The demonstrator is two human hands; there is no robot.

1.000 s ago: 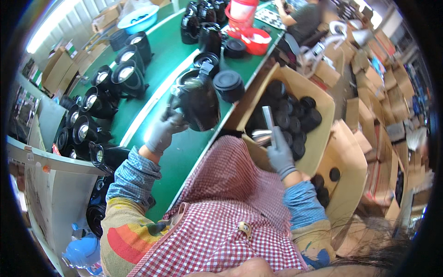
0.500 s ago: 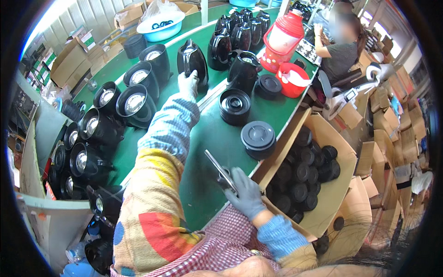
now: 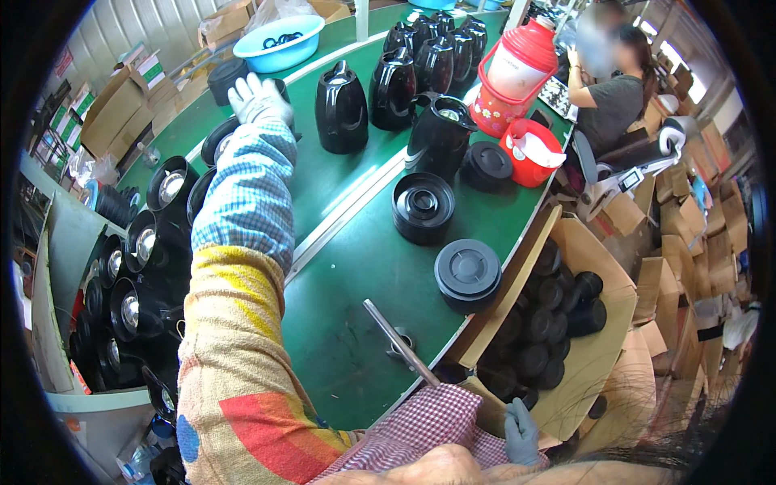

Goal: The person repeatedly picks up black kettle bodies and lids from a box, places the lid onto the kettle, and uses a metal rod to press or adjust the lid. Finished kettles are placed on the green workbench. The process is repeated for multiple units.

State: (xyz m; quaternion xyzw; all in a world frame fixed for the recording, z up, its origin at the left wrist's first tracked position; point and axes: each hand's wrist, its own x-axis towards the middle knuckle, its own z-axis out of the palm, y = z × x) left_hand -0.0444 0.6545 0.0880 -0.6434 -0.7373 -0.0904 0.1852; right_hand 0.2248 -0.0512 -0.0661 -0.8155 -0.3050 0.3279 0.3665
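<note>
My left hand wears a pale glove and reaches across the green table, fingers spread, over an open-topped black jug body. To its right a finished-looking black jug stands upright. My right hand, in a grey glove, is low beside the checked apron with its fingers extended and no object visible in it. A metal rod lies on the table, its near end at the front edge by the apron. A small round metal piece sits beside the rod.
Black lids are stacked in two piles. A carton of black round parts stands at the right edge. More black jugs, a red flask, a red pail and a blue basin are farther back. A co-worker sits beyond.
My left hand has left the upright black jug, which now stands alone, and moved left to the open-topped jugs. My right hand has let go of the metal rod and drawn back to the lower right.
</note>
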